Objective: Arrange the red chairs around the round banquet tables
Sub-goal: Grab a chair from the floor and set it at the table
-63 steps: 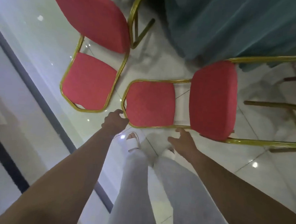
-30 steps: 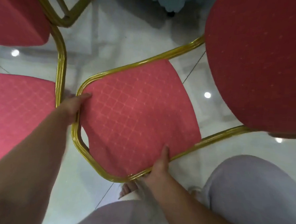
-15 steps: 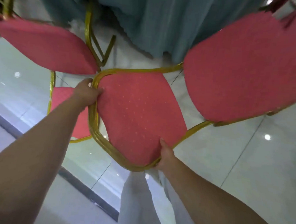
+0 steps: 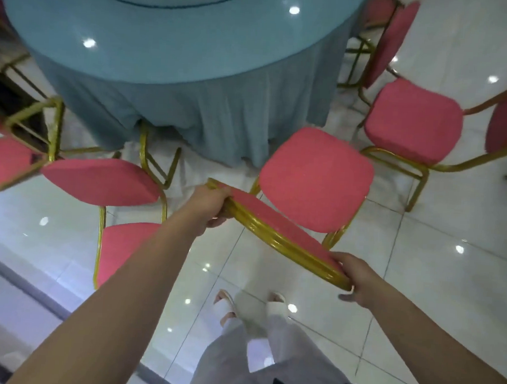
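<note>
Gripping the red chair (image 4: 314,180) by its gold backrest frame, left hand (image 4: 207,207) curls round one end, right hand (image 4: 350,274) round the other; the seat faces the round table (image 4: 166,40), near its blue skirt.

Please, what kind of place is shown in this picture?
Probably a banquet hall or hotel function room. A large round table draped in a long blue cloth has red padded chairs with gold metal frames placed around it, on a glossy white tiled floor.
</note>
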Action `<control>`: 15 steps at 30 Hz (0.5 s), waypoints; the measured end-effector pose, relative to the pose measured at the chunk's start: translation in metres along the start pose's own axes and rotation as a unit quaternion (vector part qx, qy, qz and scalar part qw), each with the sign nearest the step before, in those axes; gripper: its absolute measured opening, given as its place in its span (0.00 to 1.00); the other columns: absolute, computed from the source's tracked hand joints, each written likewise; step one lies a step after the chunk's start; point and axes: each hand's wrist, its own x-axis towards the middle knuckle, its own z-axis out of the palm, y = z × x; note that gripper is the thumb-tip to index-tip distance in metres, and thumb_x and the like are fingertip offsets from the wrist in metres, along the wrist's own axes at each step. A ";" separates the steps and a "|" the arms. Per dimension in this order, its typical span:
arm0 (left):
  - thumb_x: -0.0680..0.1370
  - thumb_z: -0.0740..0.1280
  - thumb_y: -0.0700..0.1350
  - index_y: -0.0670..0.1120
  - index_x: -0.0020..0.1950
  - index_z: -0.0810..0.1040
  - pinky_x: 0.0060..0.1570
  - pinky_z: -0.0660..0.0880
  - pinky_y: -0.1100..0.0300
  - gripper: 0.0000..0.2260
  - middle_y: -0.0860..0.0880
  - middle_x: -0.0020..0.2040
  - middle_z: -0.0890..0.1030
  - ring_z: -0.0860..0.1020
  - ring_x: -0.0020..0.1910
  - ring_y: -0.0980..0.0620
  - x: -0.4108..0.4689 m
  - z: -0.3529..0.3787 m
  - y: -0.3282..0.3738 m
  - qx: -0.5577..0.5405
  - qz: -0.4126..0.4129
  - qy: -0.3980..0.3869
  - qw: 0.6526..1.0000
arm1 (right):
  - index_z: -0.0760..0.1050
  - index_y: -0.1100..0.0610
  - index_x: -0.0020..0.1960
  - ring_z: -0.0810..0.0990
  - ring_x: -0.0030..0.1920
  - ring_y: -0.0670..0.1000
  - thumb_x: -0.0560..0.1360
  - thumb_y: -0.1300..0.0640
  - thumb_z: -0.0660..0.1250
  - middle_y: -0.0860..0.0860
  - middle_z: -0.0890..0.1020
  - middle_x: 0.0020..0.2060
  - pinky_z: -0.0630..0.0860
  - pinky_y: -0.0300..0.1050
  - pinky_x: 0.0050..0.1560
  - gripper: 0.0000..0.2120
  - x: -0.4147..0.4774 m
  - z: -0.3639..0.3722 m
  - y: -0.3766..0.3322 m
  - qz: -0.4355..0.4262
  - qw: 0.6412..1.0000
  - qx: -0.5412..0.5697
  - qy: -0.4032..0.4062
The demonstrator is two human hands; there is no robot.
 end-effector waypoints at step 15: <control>0.76 0.66 0.62 0.48 0.53 0.75 0.36 0.81 0.54 0.17 0.42 0.54 0.80 0.82 0.50 0.44 -0.018 0.017 0.005 0.009 0.029 -0.047 0.998 | 0.82 0.53 0.44 0.82 0.42 0.50 0.78 0.44 0.63 0.51 0.84 0.42 0.76 0.43 0.38 0.15 -0.066 -0.032 -0.048 -0.359 0.905 -0.199 0.113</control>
